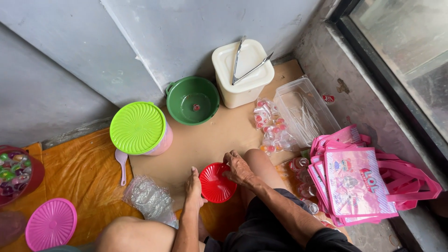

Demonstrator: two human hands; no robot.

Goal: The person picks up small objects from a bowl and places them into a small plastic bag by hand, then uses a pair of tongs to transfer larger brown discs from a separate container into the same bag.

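The red tub [18, 175] of coloured capsules is cut off at the left edge. The right hand [239, 169] hides part of the red lid's [215, 184] rim.

We count three round lids: green [137, 127], pink [51, 224], red [216, 183]. One green bowl [192, 100], one white tub [242, 72], one pair of tongs [246, 63], one clear box [305, 110], one pink spoon [122, 164].

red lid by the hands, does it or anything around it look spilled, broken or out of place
Nothing looks spilled or broken. The red lid lies flat on the cardboard, both hands at its edges. The one odd placement: metal tongs rest loose on top of the white container, and the pink lid lies apart from any tub.
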